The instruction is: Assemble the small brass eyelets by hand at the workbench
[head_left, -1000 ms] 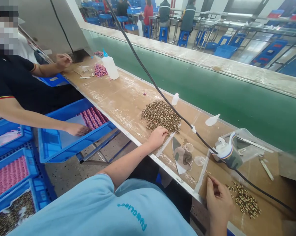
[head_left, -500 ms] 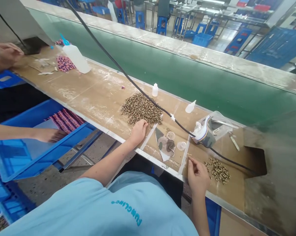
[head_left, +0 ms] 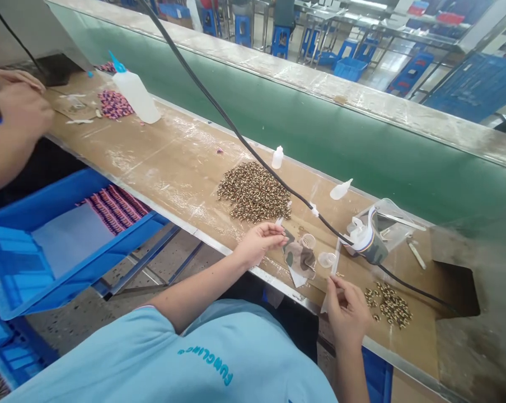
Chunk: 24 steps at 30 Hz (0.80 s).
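My left hand (head_left: 259, 243) is over the bench with thumb and fingertips pinched together; anything between them is too small to make out. Just beyond it lies a large heap of small curved brown-and-cream pieces (head_left: 253, 193). My right hand (head_left: 348, 308) is also pinched, at the bench's near edge, its fingertip contents unclear. To its right is a smaller heap of the same pieces (head_left: 391, 305). Between my hands are a camouflage cloth scrap (head_left: 299, 257), a small clear round cup (head_left: 308, 241) and a clear round lid (head_left: 327, 259).
A black cable (head_left: 219, 109) crosses above the bench. Small white bottles (head_left: 277, 158) stand or lie behind the heap. A camouflage-edged pouch (head_left: 373, 246) sits at right. Far left are a large squeeze bottle (head_left: 137, 98), a co-worker's hands (head_left: 24, 103) and a blue crate (head_left: 22, 268).
My left hand has moved right and nearer, off the large heap's edge toward the camouflage scrap. My right hand stays pinched beside the small heap. The co-worker's arm has left the blue crate.
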Available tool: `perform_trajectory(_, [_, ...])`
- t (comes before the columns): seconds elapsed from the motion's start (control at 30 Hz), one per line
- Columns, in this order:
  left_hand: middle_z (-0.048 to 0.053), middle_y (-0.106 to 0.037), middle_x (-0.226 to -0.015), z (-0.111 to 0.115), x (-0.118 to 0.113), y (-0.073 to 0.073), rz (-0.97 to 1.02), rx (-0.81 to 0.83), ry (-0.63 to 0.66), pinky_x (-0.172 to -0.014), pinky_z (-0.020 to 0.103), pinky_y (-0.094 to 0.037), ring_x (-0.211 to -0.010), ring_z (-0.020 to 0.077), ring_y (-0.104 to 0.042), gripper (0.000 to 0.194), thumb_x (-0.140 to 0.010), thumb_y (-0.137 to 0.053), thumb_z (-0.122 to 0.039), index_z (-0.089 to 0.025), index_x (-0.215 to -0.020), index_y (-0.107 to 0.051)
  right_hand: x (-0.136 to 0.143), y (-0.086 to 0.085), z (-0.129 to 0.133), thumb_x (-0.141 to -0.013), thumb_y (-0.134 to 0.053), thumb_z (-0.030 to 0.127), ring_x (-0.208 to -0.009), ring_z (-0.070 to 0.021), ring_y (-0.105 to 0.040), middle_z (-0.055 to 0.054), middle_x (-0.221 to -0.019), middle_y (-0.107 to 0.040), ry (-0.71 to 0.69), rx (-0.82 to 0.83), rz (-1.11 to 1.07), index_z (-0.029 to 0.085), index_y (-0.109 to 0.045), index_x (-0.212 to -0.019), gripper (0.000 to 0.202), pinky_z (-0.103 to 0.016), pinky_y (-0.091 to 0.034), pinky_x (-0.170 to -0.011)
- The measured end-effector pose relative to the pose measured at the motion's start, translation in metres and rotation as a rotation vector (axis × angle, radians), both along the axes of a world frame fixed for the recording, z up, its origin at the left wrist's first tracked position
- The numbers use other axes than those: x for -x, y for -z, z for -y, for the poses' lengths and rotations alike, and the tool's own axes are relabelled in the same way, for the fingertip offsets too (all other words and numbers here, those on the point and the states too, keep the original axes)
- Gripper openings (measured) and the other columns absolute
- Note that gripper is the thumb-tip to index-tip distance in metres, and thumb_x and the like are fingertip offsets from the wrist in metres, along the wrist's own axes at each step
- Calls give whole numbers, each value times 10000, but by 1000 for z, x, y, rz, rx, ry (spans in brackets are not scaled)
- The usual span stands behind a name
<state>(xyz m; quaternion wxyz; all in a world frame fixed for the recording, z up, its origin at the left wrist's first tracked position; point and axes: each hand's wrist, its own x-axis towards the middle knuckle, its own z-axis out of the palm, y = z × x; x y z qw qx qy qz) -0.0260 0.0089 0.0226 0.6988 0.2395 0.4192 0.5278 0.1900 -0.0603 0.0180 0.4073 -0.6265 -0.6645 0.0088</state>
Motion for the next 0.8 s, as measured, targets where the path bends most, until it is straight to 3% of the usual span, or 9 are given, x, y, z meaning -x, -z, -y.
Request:
perform_trajectory(0.1, [18, -674, -730, 1, -11, -3, 136, 77, 71, -763, 261, -515, -715, 115, -664, 309, -585, -793, -156, -107, -837, -621, 25, -10, -13, -844, -572, 341, -474, -68, -497, -24, -723, -670, -46, 0, 94, 172, -703, -907, 223, -201, -417, -524])
perform_trajectory(0.23, [21, -679, -717, 1, -18, -2, 188, 98, 107, -787, 257, -510, -721, 112, -666, 286, -589, -805, -180, -105, -791, -618, 42, -11, -30, -858, -554, 359, -503, -74, -530, -27, -761, -690, -67, 17, 156, 179, -698, -978, 260, -201, -420, -548])
perform_trajectory(0.47, [10, -664, -731, 1, -17, 5, 242, 117, 120, -804, 240, -500, -774, 112, -673, 303, -611, -803, -191, -112, -778, -563, 46, -8, -45, -889, -491, 388, -626, -88, -590, -27, -772, -691, -97, 80, 154, 215, -723, -877, 290, -191, -418, -583])
perform_trajectory(0.8, [13, -680, -692, -1, -18, 12, 240, 111, 142, -624, 201, -482, -633, 99, -656, 399, -539, -840, -276, -114, -749, -541, 50, -13, -53, -896, -445, 420, -525, -66, -528, -28, -772, -666, -19, 123, 249, 211, -718, -846, 348, -197, -354, -507])
